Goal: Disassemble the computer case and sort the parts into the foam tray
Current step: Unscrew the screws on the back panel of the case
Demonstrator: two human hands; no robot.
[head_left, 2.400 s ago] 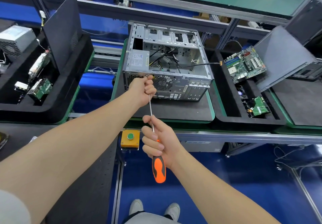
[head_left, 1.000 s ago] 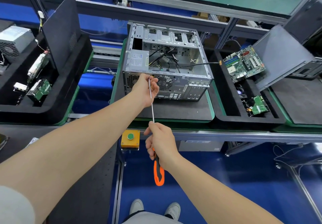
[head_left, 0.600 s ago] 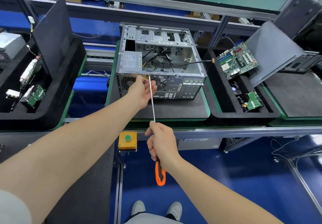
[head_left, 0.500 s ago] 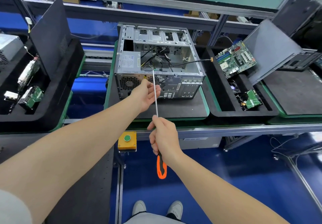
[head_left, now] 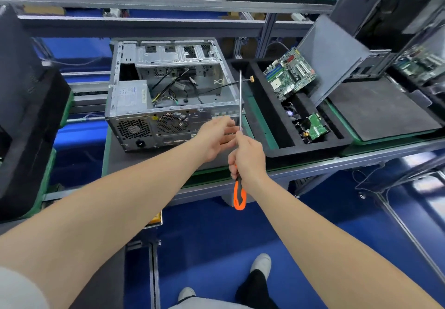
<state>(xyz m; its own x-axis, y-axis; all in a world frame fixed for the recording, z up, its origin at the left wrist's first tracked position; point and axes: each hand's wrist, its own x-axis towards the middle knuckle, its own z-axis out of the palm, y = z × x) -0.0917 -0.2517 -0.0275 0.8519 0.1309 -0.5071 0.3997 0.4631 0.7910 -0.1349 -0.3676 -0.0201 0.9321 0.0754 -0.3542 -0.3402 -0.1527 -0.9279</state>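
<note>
The right hand (head_left: 248,156) is closing around the orange and black handle of a long screwdriver (head_left: 240,121), fingers wrapped tight at the top of the grip, with the lower end of the handle sticking out below the wrist. The metal shaft is pointing up and away from the person, nearly vertical in the view, and its tip is reaching over the right edge of the computer case (head_left: 168,92). The right forearm is stretching forward from the lower right.

The left hand (head_left: 215,137) is hovering just beside the shaft, palm turned to the right, fingers half open and loosely curved; it is holding nothing that I can see, and the fingertips are coming close to the shaft near the right hand. The left arm is reaching from the lower left.

The case is lying open on a dark pad on the counter (head_left: 313,162), its rear panel with the fan grilles facing the person, cables and a power supply (head_left: 131,95) inside. To the right, the black foam tray (head_left: 272,121) is holding a green motherboard (head_left: 289,72) leaning in the far compartment and a smaller green board (head_left: 316,128) in the near one
</note>
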